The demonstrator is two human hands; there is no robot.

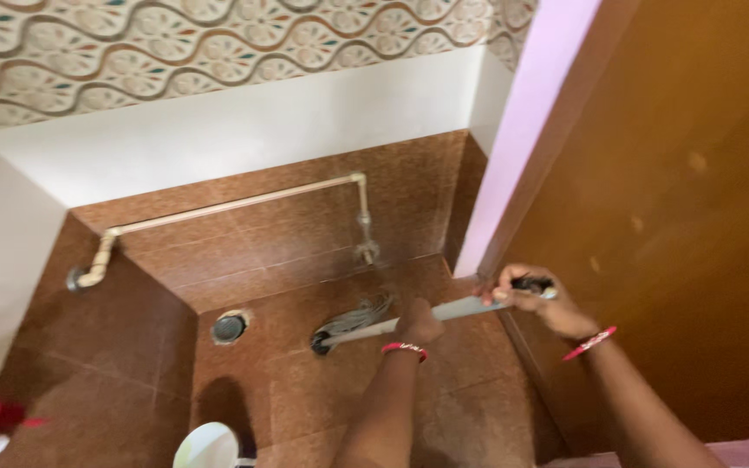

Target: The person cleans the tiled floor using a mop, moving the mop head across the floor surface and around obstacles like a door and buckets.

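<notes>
My 2 hands grip a grey mop handle [452, 309]: left hand [418, 323] closed mid-shaft, right hand [535, 299] wrapped around its end; the blurred mop head [348, 321] seems to rest on brown floor tiles [305, 390].

Left hand [418, 322] fisted, arm reaching toward 12 o'clock; right hand [535, 299] clenched, forearm angled toward 11 o'clock, both wrists bangled.

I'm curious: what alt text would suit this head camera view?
Two hands hold a long grey mop handle, left hand midway, right hand at its end, pushing the mop head across a brown tiled floor near a floor drain and wall pipe.
</notes>
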